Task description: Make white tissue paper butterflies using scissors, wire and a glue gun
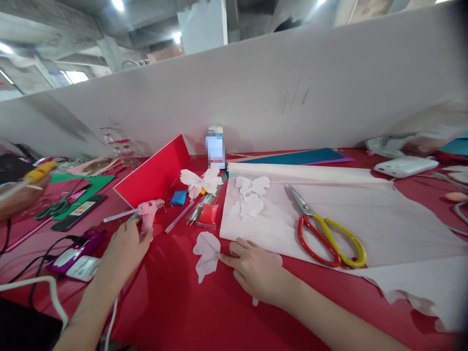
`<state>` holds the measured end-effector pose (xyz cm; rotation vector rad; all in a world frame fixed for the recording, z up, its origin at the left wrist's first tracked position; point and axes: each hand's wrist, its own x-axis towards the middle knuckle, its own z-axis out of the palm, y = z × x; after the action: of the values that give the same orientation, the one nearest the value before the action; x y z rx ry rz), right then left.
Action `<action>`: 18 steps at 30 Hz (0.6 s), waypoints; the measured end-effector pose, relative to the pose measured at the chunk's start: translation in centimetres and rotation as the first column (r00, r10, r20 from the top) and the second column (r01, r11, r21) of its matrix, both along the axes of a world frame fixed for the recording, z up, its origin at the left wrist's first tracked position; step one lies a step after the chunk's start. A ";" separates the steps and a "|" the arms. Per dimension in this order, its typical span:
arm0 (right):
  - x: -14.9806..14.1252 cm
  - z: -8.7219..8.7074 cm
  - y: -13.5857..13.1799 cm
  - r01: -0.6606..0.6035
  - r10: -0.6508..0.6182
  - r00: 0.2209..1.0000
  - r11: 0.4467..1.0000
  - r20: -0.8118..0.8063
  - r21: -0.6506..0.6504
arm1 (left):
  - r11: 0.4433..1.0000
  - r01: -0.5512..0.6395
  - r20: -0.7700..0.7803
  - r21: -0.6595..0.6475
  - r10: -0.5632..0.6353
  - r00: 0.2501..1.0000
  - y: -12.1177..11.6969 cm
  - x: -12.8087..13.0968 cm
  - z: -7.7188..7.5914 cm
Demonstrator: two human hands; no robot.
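My left hand (126, 246) is closed round the handle of a pink glue gun (150, 210), whose glue stick pokes out to the left. My right hand (256, 270) rests on the red table (175, 302), fingers pinching the edge of a pale pink paper petal (206, 252); more pale paper lies under the palm. A finished white paper flower (201, 181) lies behind, by a bundle of thin wires (204, 204).
Red-and-yellow scissors (329, 234) lie on a large white paper sheet (383, 219) with cut petals (250, 195). A red card (155, 173) leans upright. A blue block (178, 197), phone (78, 212), purple device (75, 248), cables and a white divider wall (256, 92) surround. Another person's hand (22, 192) holds a yellow tool at far left.
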<state>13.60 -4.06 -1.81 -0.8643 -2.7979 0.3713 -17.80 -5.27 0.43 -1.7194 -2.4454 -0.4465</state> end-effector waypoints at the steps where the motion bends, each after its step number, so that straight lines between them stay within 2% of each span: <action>1: 0.0 0.2 0.1 0.004 -0.004 1.000 1.000 0.004 -0.003 | 1.000 0.024 -0.122 -0.001 -0.024 0.992 -0.9 0.8 0.3; 2: 0.1 0.3 0.2 0.007 -0.007 1.000 1.000 0.008 -0.002 | 0.998 0.062 -0.185 0.019 -0.057 0.981 -1.8 2.0 0.5; 3: 0.1 0.4 0.2 0.009 -0.009 1.000 1.000 0.014 0.004 | 0.990 0.139 -0.182 0.010 -0.135 0.974 -2.8 3.6 0.4; 4: 0.2 0.5 0.3 0.004 -0.005 1.000 1.000 0.025 0.011 | 0.968 0.250 -0.131 -0.008 -0.248 0.960 -3.8 5.4 0.1; 5: 0.2 0.5 0.4 -0.003 0.003 0.999 1.000 0.039 0.020 | 0.907 0.415 -0.057 -0.065 -0.419 0.906 -4.7 7.5 -0.4; 6: 0.2 0.6 0.5 -0.012 0.010 0.998 0.999 0.055 0.029 | 0.782 0.615 -0.012 -0.101 -0.619 0.785 -5.5 9.7 -1.3; 7: 0.2 0.6 0.5 -0.021 0.018 0.997 0.999 0.072 0.036 | 0.614 0.787 -0.038 -0.057 -0.789 0.613 -6.1 11.9 -2.2; 8: 0.3 0.7 0.6 -0.026 0.022 0.996 0.999 0.087 0.042 | 0.433 0.901 -0.116 0.004 -0.895 0.430 -6.4 13.9 -3.3; 9: 0.3 0.7 0.6 -0.027 0.022 0.995 0.999 0.100 0.045 | 0.316 0.948 -0.196 0.039 -0.928 0.317 -6.6 15.7 -4.3; 10: 0.3 0.8 0.7 -0.025 0.020 0.994 0.999 0.110 0.047 | 0.239 0.967 -0.291 0.092 -0.922 0.255 -6.6 17.2 -5.1; 12: 0.3 0.9 0.7 -0.027 0.021 0.992 0.998 0.122 0.051 | 0.287 0.933 -0.369 0.217 -0.861 0.351 -6.3 19.2 -6.1; 13: 0.3 1.0 0.8 -0.031 0.024 0.992 0.998 0.121 0.053 | 0.307 0.924 -0.371 0.229 -0.850 0.374 -6.1 19.7 -6.3; 18: 0.3 0.7 0.9 -0.041 0.036 0.995 0.998 0.093 0.045 | 0.331 0.908 -0.410 0.258 -0.814 0.413 -6.1 19.2 -5.1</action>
<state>13.95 -3.19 -1.07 -0.8389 -2.8985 0.2766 1.43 -11.38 -4.69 -2.5138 -0.8793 -0.7781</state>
